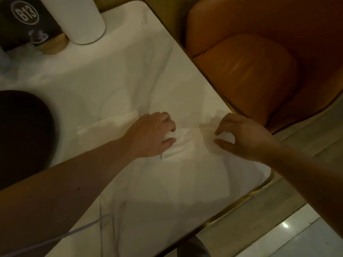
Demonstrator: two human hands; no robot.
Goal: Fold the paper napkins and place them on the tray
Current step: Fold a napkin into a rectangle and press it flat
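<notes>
Since the napkin (187, 143) is thin and lies close to the tabletop's (120, 75) right edge, uneven pulling could tear it or skew the crease. Left hand (150, 135) pinches its left end, right hand (243, 137) pinches the right end, both arms reaching in, palms down. Tray (24, 134) sits at the left edge.

The dark tray (24, 138) is cut off by the left edge.
</notes>
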